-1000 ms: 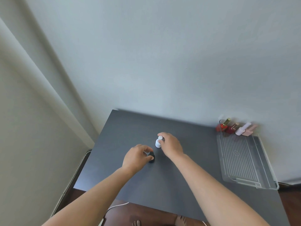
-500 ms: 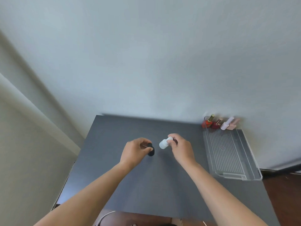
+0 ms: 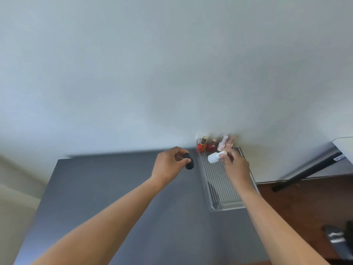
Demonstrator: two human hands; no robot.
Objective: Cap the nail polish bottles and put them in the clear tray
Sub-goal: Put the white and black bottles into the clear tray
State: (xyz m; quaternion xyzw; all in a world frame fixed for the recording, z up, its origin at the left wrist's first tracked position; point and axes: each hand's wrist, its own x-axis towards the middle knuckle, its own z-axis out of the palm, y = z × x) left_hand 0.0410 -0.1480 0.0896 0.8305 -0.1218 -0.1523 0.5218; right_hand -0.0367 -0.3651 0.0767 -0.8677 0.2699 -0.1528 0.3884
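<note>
A person's right hand [image 3: 236, 165] grips a white bottle [image 3: 214, 157] by its cap end, fingers pinched around it, and holds it tilted on its side above the far half of the clear tray [image 3: 225, 204]. The bottle sits clear of the tray floor, just in front of the bottles lined up along the tray's far end. That row holds a red bottle [image 3: 201, 147] with a gold cap at the left, a dark red bottle [image 3: 211, 147] beside it, and two pale pink bottles [image 3: 225, 144] at the right, blurred and hard to separate. The left hand [image 3: 170, 164] is curled around a black bottle [image 3: 188, 162], thumb and fingertips closed on it, and holds it just left of the tray's far left corner, above the dark surface [image 3: 118, 188]. Whether the black bottle touches the surface cannot be told. The tray lies along the surface's right edge, its ribbed floor bare from the middle to the near end. Both forearms reach in from the bottom of the view toward the tray.
</note>
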